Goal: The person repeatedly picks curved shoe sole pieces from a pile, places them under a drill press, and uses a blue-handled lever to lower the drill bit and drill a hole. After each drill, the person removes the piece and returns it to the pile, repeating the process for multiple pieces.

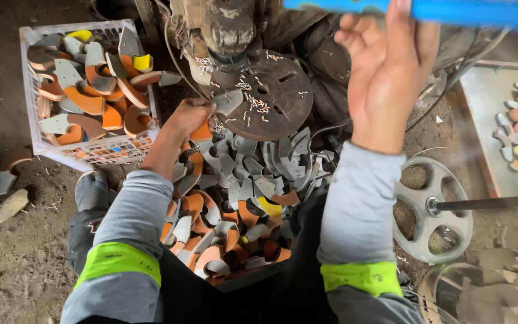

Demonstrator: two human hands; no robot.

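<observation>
My left hand (190, 115) pinches curved grey-orange piece (226, 103) flat on round drill plate (269, 95), keeping it steady under spindle. My right hand (386, 66) wraps blue lever (451, 10), far right. Pile (235, 198) near; white crate (85, 90) left.

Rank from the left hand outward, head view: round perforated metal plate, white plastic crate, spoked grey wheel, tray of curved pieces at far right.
From the left hand:
1. Round perforated metal plate, just right of it.
2. White plastic crate, to its left.
3. Spoked grey wheel, lower right.
4. Tray, far right edge.
</observation>
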